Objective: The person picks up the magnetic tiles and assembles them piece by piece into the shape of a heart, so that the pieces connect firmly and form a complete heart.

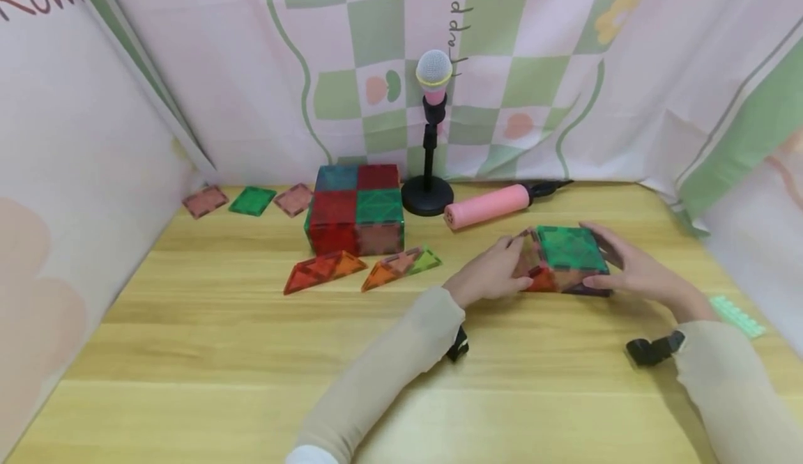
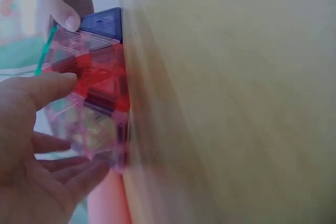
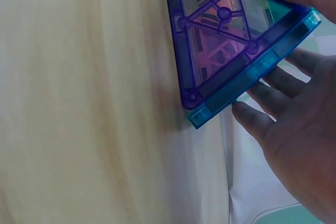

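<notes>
A low block of see-through magnetic tiles (image 1: 569,249) stands on the table, with a green square on top and red and pink tiles along its front. My left hand (image 1: 491,269) holds its left end, thumb at the front and fingers round the side. At the right end my right hand (image 1: 646,274) grips it, the thumb on the front corner and the fingers behind. A purple triangular tile (image 3: 185,69) forms part of that end, beside a teal tile edge (image 3: 257,72) in the right wrist view. The block's back is hidden in the head view.
A larger tile block (image 1: 335,206) stands left of centre, with two rows of triangle tiles (image 1: 321,269) before it. Loose square tiles (image 1: 252,200) lie farther left. Behind are a microphone on a stand (image 1: 428,196) and a pink cylinder (image 1: 489,206). A mint strip (image 1: 737,316) lies right.
</notes>
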Demonstrator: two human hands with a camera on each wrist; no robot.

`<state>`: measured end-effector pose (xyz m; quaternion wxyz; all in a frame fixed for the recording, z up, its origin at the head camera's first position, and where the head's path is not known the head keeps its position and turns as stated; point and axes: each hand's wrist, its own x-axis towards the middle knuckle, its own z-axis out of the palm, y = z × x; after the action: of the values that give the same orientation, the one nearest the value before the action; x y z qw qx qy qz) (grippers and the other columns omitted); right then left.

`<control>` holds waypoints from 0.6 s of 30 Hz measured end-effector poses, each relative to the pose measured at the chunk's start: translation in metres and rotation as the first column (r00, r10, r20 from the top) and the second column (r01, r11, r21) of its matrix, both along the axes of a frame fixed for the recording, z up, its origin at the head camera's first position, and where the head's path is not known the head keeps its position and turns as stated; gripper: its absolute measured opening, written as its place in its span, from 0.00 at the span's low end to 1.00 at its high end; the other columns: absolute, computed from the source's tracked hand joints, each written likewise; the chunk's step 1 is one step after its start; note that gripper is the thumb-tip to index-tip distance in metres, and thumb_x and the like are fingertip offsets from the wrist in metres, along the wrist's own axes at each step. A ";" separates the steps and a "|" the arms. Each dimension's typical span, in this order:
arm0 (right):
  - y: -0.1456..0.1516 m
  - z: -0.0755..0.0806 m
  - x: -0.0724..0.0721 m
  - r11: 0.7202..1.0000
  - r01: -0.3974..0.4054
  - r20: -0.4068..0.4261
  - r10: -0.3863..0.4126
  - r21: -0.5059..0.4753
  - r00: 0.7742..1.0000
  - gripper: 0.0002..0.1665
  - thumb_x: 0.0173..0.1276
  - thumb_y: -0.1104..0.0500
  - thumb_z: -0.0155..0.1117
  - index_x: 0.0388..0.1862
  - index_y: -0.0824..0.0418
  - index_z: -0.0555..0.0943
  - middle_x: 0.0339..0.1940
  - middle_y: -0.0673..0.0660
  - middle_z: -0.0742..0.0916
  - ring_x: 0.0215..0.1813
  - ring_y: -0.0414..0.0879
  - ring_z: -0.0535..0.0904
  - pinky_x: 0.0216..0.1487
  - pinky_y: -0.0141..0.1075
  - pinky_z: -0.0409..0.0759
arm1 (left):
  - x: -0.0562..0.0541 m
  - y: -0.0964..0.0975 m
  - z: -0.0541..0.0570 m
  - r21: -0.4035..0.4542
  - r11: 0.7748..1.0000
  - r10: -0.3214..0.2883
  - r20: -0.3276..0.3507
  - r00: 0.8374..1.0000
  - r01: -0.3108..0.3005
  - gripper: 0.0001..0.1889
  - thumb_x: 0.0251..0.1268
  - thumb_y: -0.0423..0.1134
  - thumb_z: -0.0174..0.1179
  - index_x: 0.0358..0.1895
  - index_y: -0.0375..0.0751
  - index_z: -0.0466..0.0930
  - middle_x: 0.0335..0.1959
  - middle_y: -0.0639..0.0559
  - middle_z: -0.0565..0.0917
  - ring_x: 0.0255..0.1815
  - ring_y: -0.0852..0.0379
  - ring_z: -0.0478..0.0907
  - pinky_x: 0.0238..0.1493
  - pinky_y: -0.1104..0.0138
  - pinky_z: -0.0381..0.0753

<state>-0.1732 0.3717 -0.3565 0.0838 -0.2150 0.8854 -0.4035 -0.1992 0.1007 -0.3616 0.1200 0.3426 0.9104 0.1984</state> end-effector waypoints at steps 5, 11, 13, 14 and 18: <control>0.001 -0.004 0.000 1.000 0.021 -0.022 -0.021 0.014 1.000 0.59 0.57 0.68 0.67 0.78 0.55 0.42 0.70 0.79 0.55 0.59 0.15 0.55 0.56 0.09 0.54 | 0.007 -0.032 0.016 0.040 0.997 -0.056 -0.111 0.992 0.061 0.31 0.70 0.48 0.52 0.73 0.44 0.57 0.64 0.50 0.69 0.55 0.62 0.72 0.50 0.72 0.75; 0.001 -0.005 0.001 0.997 0.058 -0.048 -0.055 0.056 0.997 0.60 0.57 0.67 0.68 0.78 0.58 0.41 0.70 0.80 0.55 0.75 0.43 0.52 0.56 0.07 0.50 | 0.011 -0.097 0.038 0.063 0.997 0.063 -0.205 0.977 -0.051 0.23 0.69 0.42 0.53 0.65 0.43 0.65 0.63 0.47 0.70 0.46 0.57 0.77 0.40 0.67 0.79; 0.000 -0.003 0.003 0.994 0.070 -0.056 -0.066 0.079 0.996 0.60 0.57 0.66 0.69 0.78 0.59 0.40 0.71 0.80 0.53 0.74 0.65 0.50 0.65 0.13 0.47 | 0.011 -0.120 0.039 0.080 0.991 0.123 -0.235 0.964 -0.107 0.22 0.68 0.40 0.54 0.63 0.41 0.67 0.60 0.46 0.71 0.45 0.55 0.76 0.40 0.65 0.79; -0.002 -0.001 0.004 0.992 0.083 -0.056 -0.078 0.095 0.995 0.60 0.57 0.65 0.69 0.78 0.60 0.40 0.72 0.79 0.52 0.73 0.71 0.48 0.70 0.19 0.46 | 0.011 -0.131 0.038 0.089 0.987 0.151 -0.242 0.958 -0.133 0.21 0.68 0.40 0.55 0.62 0.40 0.68 0.59 0.45 0.73 0.43 0.54 0.76 0.40 0.64 0.79; -0.012 0.008 0.006 0.980 0.125 -0.088 -0.112 0.157 0.990 0.60 0.56 0.61 0.72 0.77 0.64 0.43 0.73 0.78 0.52 0.67 0.82 0.50 0.71 0.61 0.46 | 0.012 -0.165 0.033 0.122 0.969 0.236 -0.197 0.952 -0.215 0.19 0.67 0.42 0.57 0.58 0.37 0.72 0.50 0.45 0.76 0.45 0.54 0.75 0.47 0.63 0.78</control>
<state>-0.1669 0.3602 -0.3485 0.0420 -0.1701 0.9291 -0.3256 -0.1877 -0.0643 -0.3285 -0.0176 0.2609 0.9402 0.2184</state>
